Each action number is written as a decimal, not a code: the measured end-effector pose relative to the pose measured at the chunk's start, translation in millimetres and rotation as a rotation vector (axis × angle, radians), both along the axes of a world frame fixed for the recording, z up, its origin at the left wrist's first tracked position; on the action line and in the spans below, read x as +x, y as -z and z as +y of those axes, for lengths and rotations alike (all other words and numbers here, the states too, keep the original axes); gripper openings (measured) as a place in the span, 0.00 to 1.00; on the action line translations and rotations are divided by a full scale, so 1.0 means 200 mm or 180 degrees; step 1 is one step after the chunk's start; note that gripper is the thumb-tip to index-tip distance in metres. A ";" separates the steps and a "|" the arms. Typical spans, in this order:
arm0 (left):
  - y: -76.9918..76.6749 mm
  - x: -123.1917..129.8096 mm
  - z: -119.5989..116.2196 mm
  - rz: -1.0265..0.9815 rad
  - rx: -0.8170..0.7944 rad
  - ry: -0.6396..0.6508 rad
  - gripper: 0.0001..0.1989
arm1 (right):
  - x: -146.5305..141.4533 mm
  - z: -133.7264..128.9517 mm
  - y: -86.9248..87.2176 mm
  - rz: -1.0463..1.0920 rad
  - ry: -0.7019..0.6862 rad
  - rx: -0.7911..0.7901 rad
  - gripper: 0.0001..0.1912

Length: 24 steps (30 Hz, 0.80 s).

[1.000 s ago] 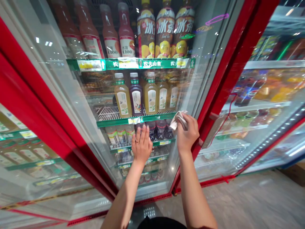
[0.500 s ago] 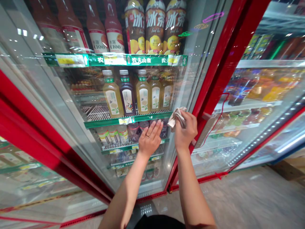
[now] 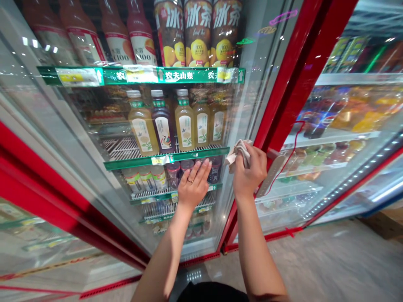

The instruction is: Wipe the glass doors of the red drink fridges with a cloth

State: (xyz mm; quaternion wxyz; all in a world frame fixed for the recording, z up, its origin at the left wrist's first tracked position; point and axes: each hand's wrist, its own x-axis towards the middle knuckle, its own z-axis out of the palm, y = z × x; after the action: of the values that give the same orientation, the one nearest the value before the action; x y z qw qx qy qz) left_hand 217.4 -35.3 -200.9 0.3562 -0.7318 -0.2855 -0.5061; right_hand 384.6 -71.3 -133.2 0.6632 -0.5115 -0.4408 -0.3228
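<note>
My left hand (image 3: 193, 184) lies flat with its fingers stretched out against the glass door (image 3: 201, 228) of a drinks fridge. A ring is on one of its fingers. To its right, my right hand (image 3: 251, 173) grips a crumpled pale cloth (image 3: 239, 154), which sits at the right side of the glass close to the red door frame (image 3: 280, 105). Behind the glass, bottles of yellow drink (image 3: 185, 121) and a dark bottle (image 3: 163, 123) stand on a wire shelf with a green edge strip (image 3: 138, 160). My left hand partly covers small dark bottles on the shelf below.
Iced tea bottles (image 3: 197, 35) and pink bottles (image 3: 141, 37) fill the top shelf. At right, another fridge holds soda bottles (image 3: 321, 115); a red cord (image 3: 295, 142) hangs by a door handle (image 3: 273, 173). Grey floor (image 3: 343, 264) lies below, with a cardboard box (image 3: 384, 222) at far right.
My right hand and the cloth have shifted slightly right, towards the red frame. My left hand has moved a little left in the picture, staying flat. The view has shifted a bit.
</note>
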 end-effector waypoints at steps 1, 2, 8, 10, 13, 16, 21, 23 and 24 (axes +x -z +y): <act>0.00 0.00 0.00 -0.0007 -0.0008 0.0011 0.41 | 0.01 0.01 -0.01 0.0025 0.0033 0.0012 0.16; 0.00 0.00 0.00 -0.0008 -0.0016 0.0021 0.41 | 0.01 0.01 -0.02 0.0003 0.0024 0.0016 0.17; 0.00 0.00 0.00 -0.0008 -0.0027 -0.0009 0.40 | 0.00 -0.03 0.05 -0.0395 -0.0307 -0.0119 0.16; 0.00 0.00 0.00 0.0001 -0.0019 -0.0033 0.40 | 0.02 -0.03 0.06 -0.0308 -0.0231 -0.0073 0.15; 0.01 0.00 0.00 -0.0022 -0.0070 -0.0018 0.41 | 0.04 -0.02 0.02 -0.0097 -0.0106 -0.0023 0.15; 0.01 0.00 0.00 -0.0038 -0.0122 0.0026 0.41 | 0.04 -0.02 -0.04 -0.0180 -0.0205 -0.0138 0.16; 0.01 0.00 0.00 -0.0047 -0.0113 0.0039 0.41 | 0.02 -0.05 0.01 -0.0430 -0.0365 -0.0354 0.16; 0.01 0.00 0.00 -0.0048 -0.0118 0.0047 0.41 | 0.03 -0.05 0.03 -0.0354 -0.0307 -0.0307 0.15; 0.01 0.00 0.00 -0.0043 -0.0113 0.0049 0.42 | 0.05 -0.05 0.02 -0.0312 -0.0268 -0.0254 0.15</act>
State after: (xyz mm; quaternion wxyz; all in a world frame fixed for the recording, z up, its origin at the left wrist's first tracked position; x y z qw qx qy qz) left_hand 217.6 -35.8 -202.2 0.3373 -0.7367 -0.2912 -0.5086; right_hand 393.9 -80.9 -137.3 0.6330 -0.5021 -0.5064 -0.3015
